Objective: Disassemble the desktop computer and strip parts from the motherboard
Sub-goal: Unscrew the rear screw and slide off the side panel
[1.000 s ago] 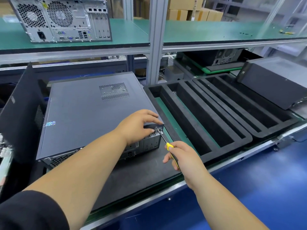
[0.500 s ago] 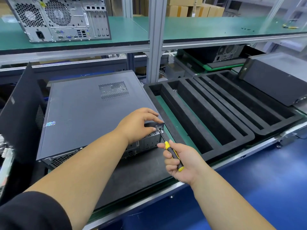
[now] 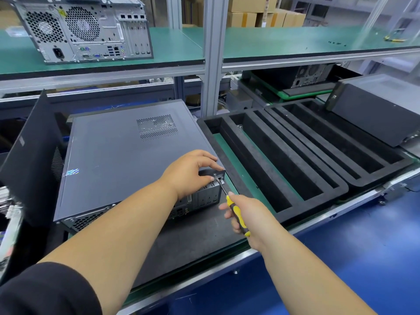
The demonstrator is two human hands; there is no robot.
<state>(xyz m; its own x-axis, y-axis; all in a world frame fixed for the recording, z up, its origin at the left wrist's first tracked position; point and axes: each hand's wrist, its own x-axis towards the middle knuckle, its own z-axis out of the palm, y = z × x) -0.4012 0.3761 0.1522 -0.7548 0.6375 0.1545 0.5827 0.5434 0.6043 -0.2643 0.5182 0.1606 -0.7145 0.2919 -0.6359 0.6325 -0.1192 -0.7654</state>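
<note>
While the right hand [image 3: 246, 214] wraps its grip round the screwdriver [image 3: 236, 211], the left hand [image 3: 193, 170] pinches the corner of the heavy, rigid computer case [image 3: 118, 160], just beyond the tip.

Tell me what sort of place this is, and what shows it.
Probably a computer teardown or recycling line. A green-matted shelf carries another desktop tower, black slotted foam trays sit beside the computer case being unscrewed, and cardboard boxes are stacked behind.

We see the right hand [image 3: 247, 214] has rolled the screwdriver [image 3: 235, 211] since a second ago; its yellow handle now shows against the palm
</note>
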